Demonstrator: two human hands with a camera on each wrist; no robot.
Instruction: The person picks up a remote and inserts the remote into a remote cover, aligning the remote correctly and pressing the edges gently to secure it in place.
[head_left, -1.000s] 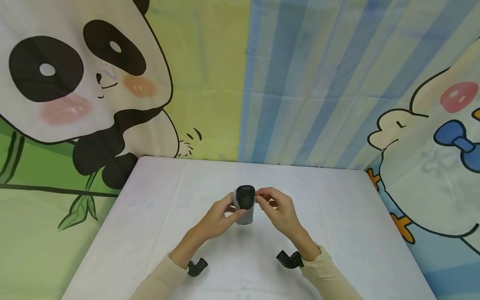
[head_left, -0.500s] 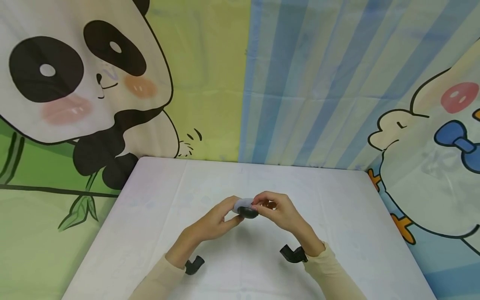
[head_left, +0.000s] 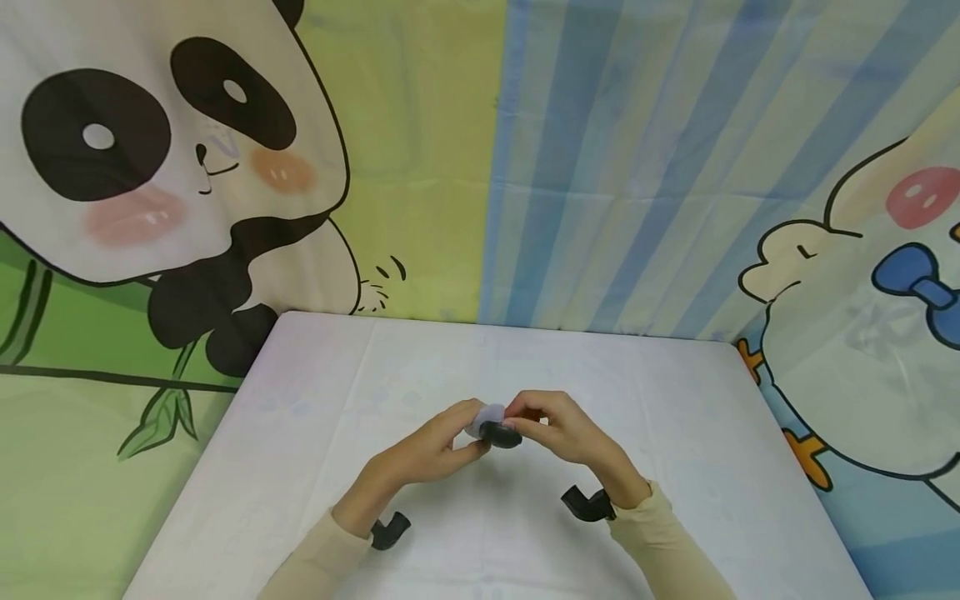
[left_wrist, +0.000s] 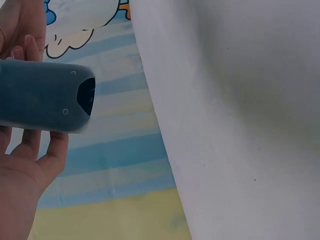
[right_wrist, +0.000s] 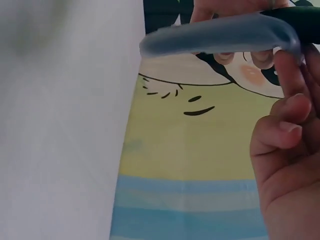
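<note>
A flat, round-ended black device (head_left: 500, 435) sits partly inside a grey sleeve (head_left: 489, 413), held above the table. My left hand (head_left: 427, 446) grips the pair from the left side, thumb near the black end. My right hand (head_left: 558, 427) pinches the sleeve's edge beside the black part. The left wrist view shows the sleeve's broad face (left_wrist: 42, 95), with two small round marks and a dark opening at its end. Seen edge-on in the right wrist view, the sleeve (right_wrist: 215, 39) flares where a right fingertip meets it, and the black device (right_wrist: 300, 22) protrudes there.
Under the hands lies a white-covered table (head_left: 645, 467). Behind it hangs a printed cloth backdrop (head_left: 420, 167) with a panda, stripes and a white cartoon figure. A black wrist mount (head_left: 391, 531) sits at the left wrist, another mount (head_left: 587, 505) at the right.
The device and sleeve have tipped from upright, black face forward, to nearly end-on and lower. My right hand has moved slightly down and in over the sleeve's edge.
</note>
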